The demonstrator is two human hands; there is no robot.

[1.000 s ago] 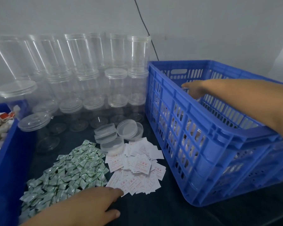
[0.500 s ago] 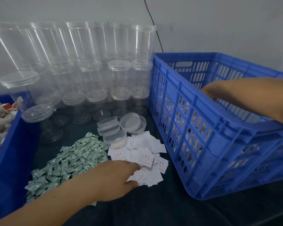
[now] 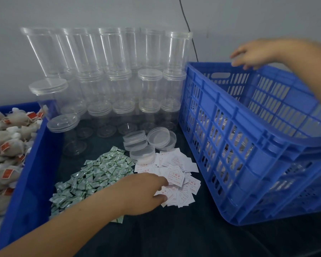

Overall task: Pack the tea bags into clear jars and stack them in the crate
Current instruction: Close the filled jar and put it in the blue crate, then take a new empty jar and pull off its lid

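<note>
Tea bags (image 3: 7, 143) with red tags fill a blue bin (image 3: 32, 164) at the left. Empty clear jars (image 3: 109, 82) stand stacked against the back wall, some capped. The blue slatted crate (image 3: 235, 125) sits at the right; through its slats I can make out clear jars inside. My left hand (image 3: 143, 191) lies low on the pile of white paper slips (image 3: 176, 171), thumb and fingers slightly apart and touching the slips, with none lifted. My right hand (image 3: 254, 54) hovers over the crate's far rim, fingers spread and holding nothing.
A heap of small green sachets (image 3: 95, 179) lies on the dark cloth left of the slips. Loose clear lids (image 3: 152, 141) sit between the jars and the slips. A black cable (image 3: 187, 25) runs down the wall behind the crate.
My right hand has risen out of the crate to above its far rim. My left hand has slid forward from the green sachets onto the white slips.
</note>
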